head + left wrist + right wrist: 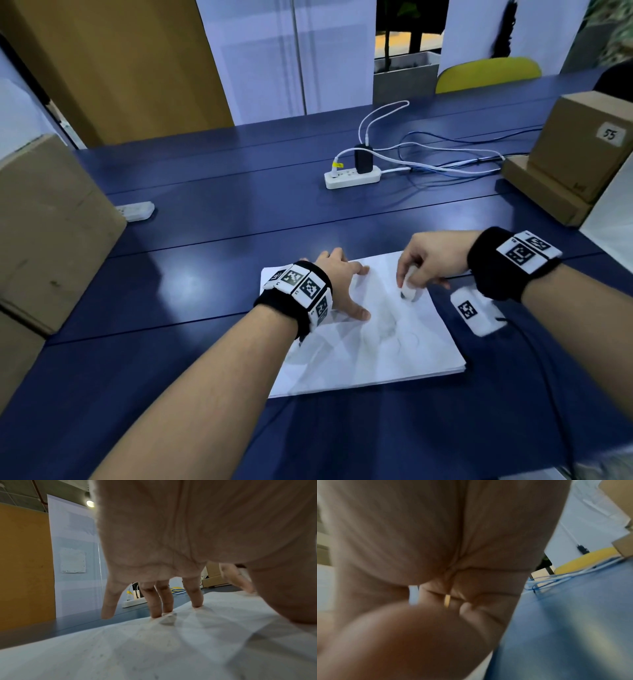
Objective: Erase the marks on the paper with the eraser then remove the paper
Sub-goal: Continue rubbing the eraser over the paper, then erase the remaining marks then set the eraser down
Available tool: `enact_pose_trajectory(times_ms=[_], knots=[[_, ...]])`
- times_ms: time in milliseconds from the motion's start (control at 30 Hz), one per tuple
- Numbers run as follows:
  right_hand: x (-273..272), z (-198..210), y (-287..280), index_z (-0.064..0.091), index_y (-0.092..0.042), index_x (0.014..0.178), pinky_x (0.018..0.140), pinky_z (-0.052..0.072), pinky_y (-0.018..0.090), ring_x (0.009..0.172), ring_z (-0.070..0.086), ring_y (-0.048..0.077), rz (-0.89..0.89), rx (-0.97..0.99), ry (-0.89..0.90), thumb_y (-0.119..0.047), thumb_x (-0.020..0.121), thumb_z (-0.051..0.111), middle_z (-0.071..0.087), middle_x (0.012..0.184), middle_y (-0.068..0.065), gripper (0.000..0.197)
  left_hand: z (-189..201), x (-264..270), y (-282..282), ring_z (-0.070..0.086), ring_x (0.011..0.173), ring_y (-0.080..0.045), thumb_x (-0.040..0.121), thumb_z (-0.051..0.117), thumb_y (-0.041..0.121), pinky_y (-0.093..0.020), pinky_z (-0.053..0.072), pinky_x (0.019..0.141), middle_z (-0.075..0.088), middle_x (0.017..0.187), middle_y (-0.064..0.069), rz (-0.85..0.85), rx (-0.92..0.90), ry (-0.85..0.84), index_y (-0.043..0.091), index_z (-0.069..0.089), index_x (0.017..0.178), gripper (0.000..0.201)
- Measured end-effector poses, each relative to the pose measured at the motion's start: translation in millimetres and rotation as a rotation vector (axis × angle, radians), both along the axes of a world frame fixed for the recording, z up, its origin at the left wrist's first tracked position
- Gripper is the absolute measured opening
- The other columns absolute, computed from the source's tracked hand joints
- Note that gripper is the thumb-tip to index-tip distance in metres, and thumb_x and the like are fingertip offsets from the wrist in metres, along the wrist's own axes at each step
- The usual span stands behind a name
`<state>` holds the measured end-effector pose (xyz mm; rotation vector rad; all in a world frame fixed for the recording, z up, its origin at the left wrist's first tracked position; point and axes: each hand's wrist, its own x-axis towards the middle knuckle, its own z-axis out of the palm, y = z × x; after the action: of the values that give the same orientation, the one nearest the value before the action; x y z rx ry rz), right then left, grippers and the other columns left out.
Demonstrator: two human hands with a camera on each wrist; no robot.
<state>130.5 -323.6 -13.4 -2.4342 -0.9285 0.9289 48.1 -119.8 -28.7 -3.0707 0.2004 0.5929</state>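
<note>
A stack of white paper (376, 353) lies on the dark blue table (205, 240), with faint grey marks near its middle. My left hand (342, 284) rests spread on the sheet's upper left part, its straight fingers (155, 601) pressing the paper (154, 649) down. My right hand (424, 263) pinches a small white eraser (408, 287) and holds its tip on the paper near the right edge. The right wrist view is blurred and shows only my right hand (436, 588) with curled fingers; the eraser is hidden there.
A white power strip (352, 177) with a black charger and loose cables (445, 161) lies further back. Cardboard boxes stand at the left (51, 233) and the right (582, 150). A second white power strip (137, 210) lies by the left box.
</note>
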Motion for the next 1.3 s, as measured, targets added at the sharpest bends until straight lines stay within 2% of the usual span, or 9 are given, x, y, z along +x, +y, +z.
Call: enact_pose_trajectory(times_ms=[167, 367, 500, 667, 800, 933, 1067, 1167, 1300], knots=[[18, -8, 2, 0.075, -0.021, 0.090, 0.061, 0.059, 0.031, 0.037, 0.060, 0.017, -0.215, 0.090, -0.303, -0.013, 0.086, 0.064, 0.060, 0.047, -0.002, 0.014, 0, -1, -1, 0.034, 0.129, -0.025, 0.069, 0.071, 0.067, -0.045, 0.035, 0.096, 0.035, 0.137, -0.002, -0.008, 0.004, 0.005, 0.040, 0.028, 0.148, 0.094], [-13, 5, 4, 0.073, -0.023, 0.086, 0.060, 0.055, 0.027, 0.038, 0.060, 0.018, -0.071, -0.060, -0.213, -0.019, 0.082, 0.068, 0.062, 0.050, -0.007, 0.007, -4, 2, -1, 0.033, 0.130, -0.023, 0.066, 0.070, 0.069, -0.050, 0.035, 0.098, 0.034, 0.138, 0.000, -0.002, 0.014, 0.003, 0.042, 0.027, 0.146, 0.095], [-23, 6, 15, 0.070, -0.025, 0.082, 0.064, 0.062, 0.037, 0.041, 0.064, 0.022, -0.099, -0.118, -0.316, -0.018, 0.080, 0.063, 0.063, 0.060, -0.009, 0.010, -5, 0, -2, 0.031, 0.133, -0.022, 0.068, 0.067, 0.070, -0.054, 0.034, 0.101, 0.032, 0.142, 0.001, -0.005, 0.042, -0.007, 0.041, 0.024, 0.148, 0.096], [-34, 9, 17, 0.073, -0.019, 0.086, 0.063, 0.062, 0.038, 0.037, 0.056, 0.021, -0.164, -0.142, -0.357, -0.019, 0.081, 0.065, 0.059, 0.065, -0.009, 0.009, -4, -13, -2, 0.022, 0.143, -0.024, 0.077, 0.058, 0.070, -0.070, 0.011, 0.109, 0.018, 0.158, -0.002, -0.012, 0.039, -0.018, 0.030, 0.018, 0.153, 0.095], [-40, 5, 15, 0.073, -0.021, 0.088, 0.055, 0.055, 0.027, 0.029, 0.049, 0.012, -0.185, -0.123, -0.369, -0.020, 0.081, 0.065, 0.065, 0.069, -0.003, 0.010, 1, -37, 12, 0.012, 0.148, -0.019, 0.080, 0.057, 0.068, -0.063, -0.002, 0.114, 0.010, 0.162, 0.000, -0.048, 0.007, -0.093, 0.026, 0.017, 0.153, 0.093], [-41, 3, 8, 0.073, -0.022, 0.091, 0.061, 0.058, 0.033, 0.045, 0.058, 0.020, -0.199, -0.085, -0.370, -0.021, 0.085, 0.062, 0.060, 0.061, -0.009, 0.012, 7, -67, 32, 0.029, 0.141, -0.016, 0.076, 0.061, 0.068, -0.047, 0.009, 0.119, 0.032, 0.153, 0.004, -0.102, -0.052, -0.102, 0.030, 0.031, 0.148, 0.086], [-46, 2, 3, 0.073, -0.026, 0.099, 0.069, 0.042, 0.025, 0.078, 0.055, 0.013, -0.180, -0.055, -0.445, -0.026, 0.089, 0.061, 0.054, 0.071, -0.017, 0.016, 10, -79, 38, 0.040, 0.133, -0.015, 0.075, 0.065, 0.065, -0.036, 0.026, 0.114, 0.040, 0.148, 0.007, -0.132, -0.070, -0.110, 0.028, 0.038, 0.144, 0.083], [-62, 6, 9, 0.072, -0.031, 0.089, 0.058, 0.046, 0.021, 0.062, 0.055, 0.004, -0.220, 0.135, -0.387, -0.035, 0.085, 0.069, 0.061, 0.064, -0.010, 0.006, 12, -79, 38, 0.043, 0.131, -0.016, 0.075, 0.067, 0.063, -0.035, 0.033, 0.110, 0.040, 0.147, 0.007, -0.134, -0.088, -0.103, 0.027, 0.040, 0.144, 0.082], [-92, 2, 23, 0.073, -0.027, 0.093, 0.045, 0.047, 0.020, 0.051, 0.055, 0.007, -0.148, 0.212, -0.153, -0.024, 0.086, 0.068, 0.065, 0.065, -0.006, 0.009, 7, -79, 34, 0.047, 0.127, -0.018, 0.074, 0.067, 0.065, -0.038, 0.038, 0.105, 0.046, 0.141, 0.005, -0.150, -0.056, -0.072, 0.022, 0.046, 0.140, 0.081]])
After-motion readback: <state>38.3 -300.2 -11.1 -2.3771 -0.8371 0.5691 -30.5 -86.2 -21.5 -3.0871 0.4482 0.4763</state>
